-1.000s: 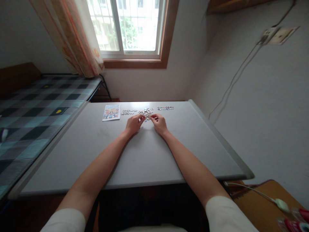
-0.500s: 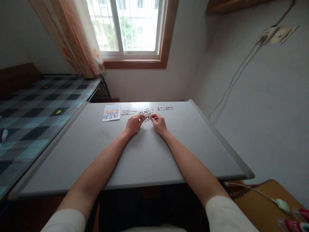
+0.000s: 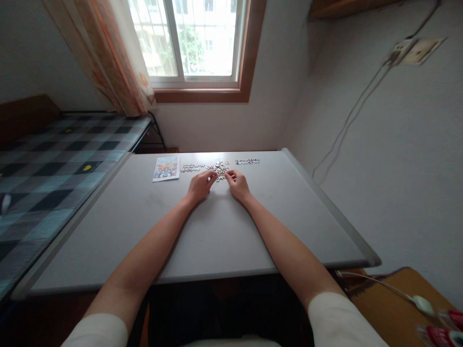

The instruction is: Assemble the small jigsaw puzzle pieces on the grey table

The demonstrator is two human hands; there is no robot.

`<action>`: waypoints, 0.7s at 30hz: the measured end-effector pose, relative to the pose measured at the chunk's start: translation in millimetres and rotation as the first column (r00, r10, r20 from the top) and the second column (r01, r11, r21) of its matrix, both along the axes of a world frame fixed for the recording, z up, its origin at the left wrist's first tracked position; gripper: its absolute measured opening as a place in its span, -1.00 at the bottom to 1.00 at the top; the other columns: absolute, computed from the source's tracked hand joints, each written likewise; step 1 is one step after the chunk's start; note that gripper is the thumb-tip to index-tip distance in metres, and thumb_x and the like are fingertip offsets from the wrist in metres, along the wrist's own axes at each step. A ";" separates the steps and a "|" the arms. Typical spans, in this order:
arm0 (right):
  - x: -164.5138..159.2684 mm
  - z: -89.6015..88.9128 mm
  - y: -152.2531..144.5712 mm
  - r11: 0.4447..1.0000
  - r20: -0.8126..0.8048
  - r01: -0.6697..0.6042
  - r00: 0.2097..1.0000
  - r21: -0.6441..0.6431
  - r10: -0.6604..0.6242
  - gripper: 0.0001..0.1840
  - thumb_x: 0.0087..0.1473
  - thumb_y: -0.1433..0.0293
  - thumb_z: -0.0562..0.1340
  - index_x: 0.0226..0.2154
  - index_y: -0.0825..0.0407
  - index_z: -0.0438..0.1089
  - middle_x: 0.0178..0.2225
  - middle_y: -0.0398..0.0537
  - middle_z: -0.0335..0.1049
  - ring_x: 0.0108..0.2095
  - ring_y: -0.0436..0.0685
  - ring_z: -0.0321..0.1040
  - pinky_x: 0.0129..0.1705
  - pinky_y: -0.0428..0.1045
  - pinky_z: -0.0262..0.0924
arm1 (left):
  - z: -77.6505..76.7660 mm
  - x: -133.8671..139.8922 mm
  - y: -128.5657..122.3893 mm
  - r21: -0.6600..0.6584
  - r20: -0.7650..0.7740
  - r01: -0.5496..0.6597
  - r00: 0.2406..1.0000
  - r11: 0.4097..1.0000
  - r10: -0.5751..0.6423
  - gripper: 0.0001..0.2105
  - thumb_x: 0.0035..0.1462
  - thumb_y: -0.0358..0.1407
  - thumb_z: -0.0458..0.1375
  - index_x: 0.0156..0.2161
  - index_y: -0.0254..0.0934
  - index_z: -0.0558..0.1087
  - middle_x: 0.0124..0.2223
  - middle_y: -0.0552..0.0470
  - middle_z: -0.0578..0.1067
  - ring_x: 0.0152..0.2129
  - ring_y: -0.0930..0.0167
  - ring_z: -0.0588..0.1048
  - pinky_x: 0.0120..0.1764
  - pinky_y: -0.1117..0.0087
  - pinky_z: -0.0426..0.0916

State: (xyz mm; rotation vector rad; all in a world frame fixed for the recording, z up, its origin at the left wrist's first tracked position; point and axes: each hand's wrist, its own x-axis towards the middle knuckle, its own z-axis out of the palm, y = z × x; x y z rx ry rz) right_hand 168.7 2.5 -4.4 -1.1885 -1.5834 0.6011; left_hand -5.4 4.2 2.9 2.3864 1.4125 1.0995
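Observation:
A heap of small jigsaw puzzle pieces (image 3: 220,166) lies near the far side of the white table (image 3: 224,231). My left hand (image 3: 199,185) is at the heap's left front edge, thumb and fingers closed in a pinch. Facing it from the right, my right hand (image 3: 238,184) is pinched as well. Whatever the fingertips hold is too small to make out. To the left, puzzle pieces (image 3: 193,167) lie in rows, and another group of pieces (image 3: 247,162) lies to the right. A printed picture card (image 3: 166,169) rests flat left of the rows.
A bed with a checked cover (image 3: 79,149) stands along the table's left side. The window (image 3: 191,43) and an orange curtain (image 3: 112,62) are beyond. A wooden stool (image 3: 401,289) at the lower right bears a white charger (image 3: 422,305) and red packages.
Almost nothing differs. Both hands stay pinched at the heap of puzzle pieces, and the view has shifted very slightly.

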 end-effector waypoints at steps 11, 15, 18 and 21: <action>0.1 -2.0 0.3 1.000 0.022 -0.021 1.000 0.003 0.021 -0.76 0.09 0.25 0.10 -0.42 0.08 0.32 -0.43 -0.08 0.39 -0.44 0.02 0.27 -0.32 -0.06 0.18 | 0.7 -0.1 -0.9 0.020 -0.016 0.024 1.000 1.000 -0.023 -0.75 0.23 -0.16 0.02 -0.21 -0.24 0.48 -0.35 0.06 0.51 -0.56 0.52 0.35 -0.40 0.49 0.21; 0.4 -2.8 1.0 1.000 0.020 -0.014 1.000 0.007 0.013 -0.74 0.09 0.21 0.11 -0.43 0.06 0.31 -0.45 -0.10 0.38 -0.45 0.02 0.26 -0.31 -0.06 0.18 | 1.1 -0.2 -1.2 0.042 -0.047 0.026 0.999 0.999 -0.024 -0.72 0.24 -0.14 0.00 -0.22 -0.22 0.50 -0.35 0.05 0.50 -0.52 0.50 0.37 -0.39 0.49 0.21; 0.7 -3.7 1.9 1.000 0.014 -0.022 1.000 0.007 0.022 -0.69 0.10 0.15 0.09 -0.44 0.06 0.31 -0.46 -0.10 0.38 -0.44 0.03 0.28 -0.30 -0.05 0.18 | 0.9 0.1 -1.2 0.059 -0.075 0.027 0.997 0.998 -0.022 -0.69 0.26 -0.14 -0.04 -0.23 -0.21 0.52 -0.36 0.04 0.48 -0.51 0.49 0.38 -0.40 0.49 0.20; 0.6 -3.8 2.0 1.000 0.014 -0.030 0.999 0.009 0.030 -0.66 0.11 0.12 0.08 -0.44 0.05 0.30 -0.47 -0.10 0.38 -0.43 0.04 0.29 -0.29 -0.05 0.18 | 0.8 0.7 -1.1 0.058 -0.078 0.030 0.997 0.998 -0.026 -0.68 0.27 -0.14 -0.05 -0.23 -0.22 0.52 -0.36 0.03 0.48 -0.51 0.49 0.38 -0.40 0.49 0.20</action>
